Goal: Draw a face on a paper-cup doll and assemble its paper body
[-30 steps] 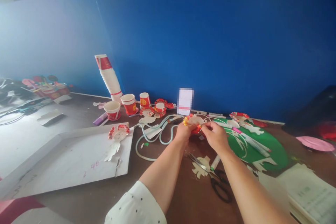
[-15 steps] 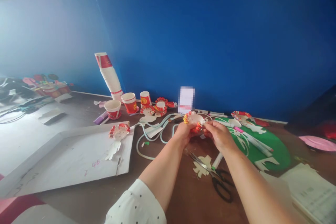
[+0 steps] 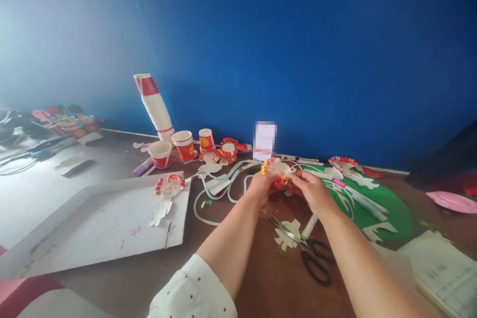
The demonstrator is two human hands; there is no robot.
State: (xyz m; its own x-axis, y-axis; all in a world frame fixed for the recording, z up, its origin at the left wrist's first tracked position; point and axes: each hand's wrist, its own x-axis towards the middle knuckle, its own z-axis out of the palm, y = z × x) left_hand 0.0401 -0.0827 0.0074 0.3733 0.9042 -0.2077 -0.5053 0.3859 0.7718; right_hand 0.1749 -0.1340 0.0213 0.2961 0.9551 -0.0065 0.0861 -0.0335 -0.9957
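A paper lion made from a cut cup (image 3: 280, 166), with a white middle and a curled red and yellow fringe, is held up between my hands. My left hand (image 3: 264, 188) grips its lower left edge, fingers closed. At its right edge, my right hand (image 3: 307, 188) pinches the paper. Below them lie black-handled scissors (image 3: 311, 253), partly over a cream paper cutout (image 3: 286, 236). Beside the blades is a glue stick or marker (image 3: 309, 226) with a green end. Similar fringed paper figures (image 3: 170, 188) lie on the box at left and near the wall.
Red and white paper cups (image 3: 184, 145) and a leaning cup stack (image 3: 158, 112) stand along the blue wall. A pale cable (image 3: 203, 198) loops left of my hands. Markers (image 3: 363, 201) lie on a green sheet (image 3: 400, 218) at right. A shallow white box (image 3: 93, 228) fills the left.
Both hands keep nearly the same place on the fringed paper piece. Its right edge seems slightly shifted, and nothing else has visibly moved.
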